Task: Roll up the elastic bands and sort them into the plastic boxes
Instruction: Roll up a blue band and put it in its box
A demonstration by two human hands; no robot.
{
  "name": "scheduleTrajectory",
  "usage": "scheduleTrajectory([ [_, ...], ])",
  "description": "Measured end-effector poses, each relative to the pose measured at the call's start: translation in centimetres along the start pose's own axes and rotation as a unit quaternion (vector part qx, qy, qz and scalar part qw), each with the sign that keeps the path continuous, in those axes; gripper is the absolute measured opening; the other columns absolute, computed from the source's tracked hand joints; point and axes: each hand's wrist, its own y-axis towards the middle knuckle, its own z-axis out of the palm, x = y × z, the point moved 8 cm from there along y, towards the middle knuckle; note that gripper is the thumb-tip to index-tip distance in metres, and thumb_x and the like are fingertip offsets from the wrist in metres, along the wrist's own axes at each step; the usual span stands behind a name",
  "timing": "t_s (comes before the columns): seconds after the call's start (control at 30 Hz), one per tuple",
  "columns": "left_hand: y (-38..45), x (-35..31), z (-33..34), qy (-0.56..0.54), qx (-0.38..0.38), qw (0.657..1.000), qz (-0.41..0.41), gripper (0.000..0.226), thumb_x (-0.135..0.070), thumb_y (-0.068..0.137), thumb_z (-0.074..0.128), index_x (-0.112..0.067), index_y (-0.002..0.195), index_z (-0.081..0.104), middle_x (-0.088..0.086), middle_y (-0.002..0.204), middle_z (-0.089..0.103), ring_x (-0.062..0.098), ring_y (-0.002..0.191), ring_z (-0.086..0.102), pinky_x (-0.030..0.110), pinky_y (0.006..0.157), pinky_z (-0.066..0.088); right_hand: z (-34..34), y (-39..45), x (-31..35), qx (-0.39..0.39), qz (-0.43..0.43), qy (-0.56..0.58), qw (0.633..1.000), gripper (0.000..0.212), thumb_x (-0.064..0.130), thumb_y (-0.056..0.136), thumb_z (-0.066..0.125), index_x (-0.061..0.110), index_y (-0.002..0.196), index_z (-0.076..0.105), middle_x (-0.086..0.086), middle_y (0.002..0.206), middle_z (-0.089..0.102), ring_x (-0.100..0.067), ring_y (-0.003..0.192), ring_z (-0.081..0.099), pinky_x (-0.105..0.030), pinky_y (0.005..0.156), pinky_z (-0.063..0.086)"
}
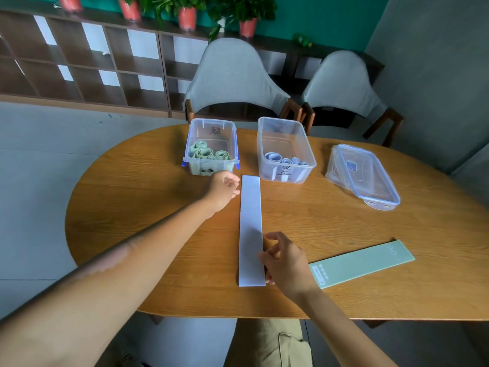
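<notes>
The right hand point(284, 260) has its curled fingers on the near edge of the pale band point(250, 231), probably pinning it flat so it'll roll. A green band point(361, 263) waits just right of those fingers. Farther out, the left hand point(223, 190) hangs loose, holding nothing, beside the band's far end, just short of the box of green rolls point(211, 147) and the box of pale rolls point(285, 151).

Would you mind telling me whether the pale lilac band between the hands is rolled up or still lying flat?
Flat: the lilac band lies fully spread lengthwise on the table, no end curled.
</notes>
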Motion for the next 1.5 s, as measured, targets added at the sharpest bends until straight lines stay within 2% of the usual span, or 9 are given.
scheduleTrajectory([
  [0.13, -1.8, 0.8, -0.9, 0.005, -0.022, 1.000, -0.003, 0.013, -0.006, 0.100, 0.054, -0.005, 0.102, 0.067, 0.013, 0.112, 0.068, 0.025, 0.092, 0.073, 0.041, 0.092, 0.058, -0.1, 0.1, 0.2, -0.011, -0.015, -0.032, 0.999, 0.023, 0.013, 0.098, 0.058, 0.018, 0.120, 0.061, 0.005, 0.082, 0.064, -0.014, 0.055, 0.068, -0.029, 0.052, 0.057],
  [0.37, -7.7, 0.8, -0.8, 0.032, 0.004, 0.999, 0.040, 0.016, 0.000, 0.098, 0.052, 0.004, 0.106, 0.066, 0.018, 0.106, 0.070, 0.027, 0.092, 0.070, 0.026, 0.081, 0.053, -0.2, 0.6, 1.0, -0.020, -0.035, -0.063, 0.997, 0.015, 0.015, 0.100, 0.054, 0.016, 0.110, 0.066, 0.009, 0.084, 0.064, -0.019, 0.064, 0.070, -0.036, 0.060, 0.060],
  [0.57, -12.7, 2.7, -0.7, 0.051, 0.017, 0.997, 0.048, 0.018, -0.007, 0.095, 0.055, -0.017, 0.101, 0.069, -0.003, 0.096, 0.073, 0.013, 0.094, 0.070, 0.038, 0.092, 0.056, -0.9, 0.1, 0.2, -0.062, -0.024, -0.042, 0.997, 0.017, 0.018, 0.099, 0.056, 0.021, 0.109, 0.069, 0.004, 0.095, 0.072, -0.016, 0.073, 0.071, -0.034, 0.070, 0.061],
  [0.67, -14.7, 3.3, -0.5, 0.073, 0.018, 0.995, 0.059, 0.014, -0.015, 0.096, 0.060, -0.022, 0.102, 0.070, -0.010, 0.099, 0.072, 0.006, 0.097, 0.068, 0.033, 0.093, 0.057, -0.9, -0.7, 0.1, -0.061, -0.023, 0.002, 0.998, 0.017, 0.014, 0.098, 0.057, 0.026, 0.101, 0.068, 0.005, 0.090, 0.073, -0.009, 0.066, 0.070, -0.024, 0.064, 0.059],
  [0.8, -16.9, 3.2, -0.6, 0.082, 0.015, 0.994, 0.077, 0.015, -0.014, 0.097, 0.060, -0.023, 0.102, 0.070, -0.014, 0.101, 0.072, -0.002, 0.098, 0.065, 0.020, 0.091, 0.054, -0.9, -1.8, 0.2, -0.057, -0.051, 0.028, 0.997, 0.019, 0.011, 0.097, 0.058, 0.027, 0.098, 0.069, 0.008, 0.088, 0.074, -0.009, 0.072, 0.072, -0.032, 0.071, 0.061],
  [0.9, -18.3, 3.1, -0.6, 0.099, 0.018, 0.990, 0.095, 0.017, -0.012, 0.097, 0.060, -0.022, 0.106, 0.070, -0.016, 0.104, 0.070, -0.008, 0.099, 0.062, 0.006, 0.084, 0.048, -0.7, -2.8, 0.4, -0.052, -0.093, -0.003, 0.994, 0.016, 0.012, 0.096, 0.062, 0.027, 0.101, 0.067, 0.015, 0.095, 0.072, 0.000, 0.080, 0.070, -0.026, 0.073, 0.059],
  [1.03, -19.8, 2.5, -0.1, 0.186, 0.032, 0.966, 0.177, 0.009, -0.019, 0.094, 0.067, -0.027, 0.097, 0.066, -0.018, 0.108, 0.067, -0.001, 0.101, 0.062, 0.016, 0.087, 0.052, 0.0, -4.1, 1.4, -0.042, -0.207, -0.081, 0.974, 0.015, 0.009, 0.090, 0.066, 0.023, 0.094, 0.067, 0.012, 0.092, 0.066, -0.007, 0.082, 0.065, -0.027, 0.073, 0.054],
  [1.17, -20.8, 1.8, 0.5, 0.277, 0.022, 0.923, 0.265, 0.010, -0.017, 0.088, 0.074, -0.021, 0.089, 0.065, -0.010, 0.111, 0.067, 0.006, 0.106, 0.058, 0.020, 0.089, 0.048, 1.1, -4.8, 1.5, -0.029, -0.258, -0.151, 0.954, 0.011, 0.018, 0.092, 0.064, 0.028, 0.087, 0.061, 0.015, 0.093, 0.062, -0.010, 0.093, 0.055, -0.035, 0.080, 0.049],
  [1.5, -20.8, 2.0, 0.9, 0.333, 0.009, 0.895, 0.295, 0.015, -0.018, 0.082, 0.080, -0.020, 0.085, 0.065, -0.007, 0.119, 0.064, 0.013, 0.123, 0.047, 0.019, 0.101, 0.032, 1.5, -5.0, 1.6, -0.049, -0.300, -0.192, 0.933, 0.012, 0.014, 0.092, 0.068, 0.022, 0.084, 0.061, 0.010, 0.099, 0.063, -0.014, 0.095, 0.053, -0.035, 0.083, 0.048],
])
